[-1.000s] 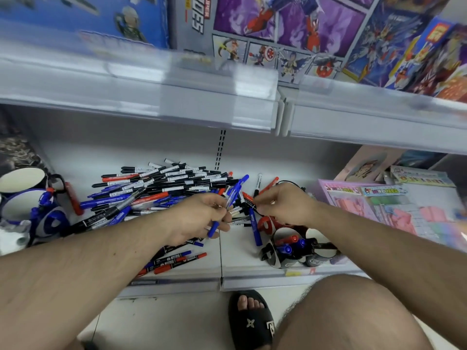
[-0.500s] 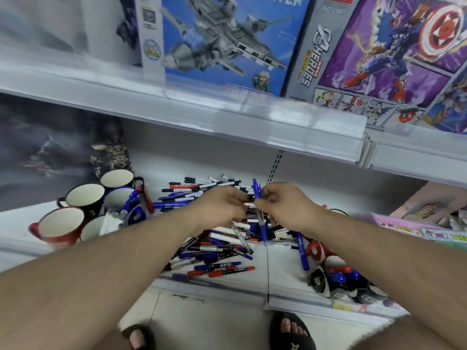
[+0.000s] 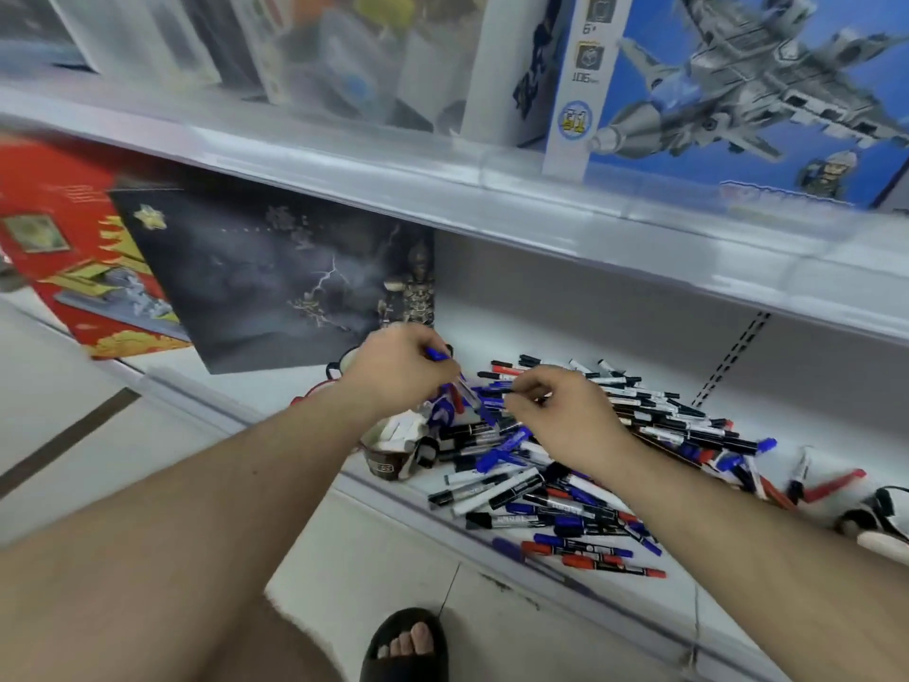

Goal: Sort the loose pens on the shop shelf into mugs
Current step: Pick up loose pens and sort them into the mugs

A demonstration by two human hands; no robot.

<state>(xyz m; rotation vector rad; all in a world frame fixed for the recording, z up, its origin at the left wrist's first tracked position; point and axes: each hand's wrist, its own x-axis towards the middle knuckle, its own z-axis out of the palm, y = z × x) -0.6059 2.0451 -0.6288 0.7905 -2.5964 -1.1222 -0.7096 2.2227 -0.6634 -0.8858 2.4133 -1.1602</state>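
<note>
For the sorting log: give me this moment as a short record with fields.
setting: lower shop shelf, toy boxes above
left hand: left hand grips blue pens over the mugs
right hand: right hand pinches a pen from the pile
pen pile: loose pens, black, blue and red caps, spread across the shelf
mugs: mostly hidden behind the left hand
progress: most pens unsorted

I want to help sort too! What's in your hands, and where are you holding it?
Left hand grips blue pens around their middles. Right hand: cannot tell.
</note>
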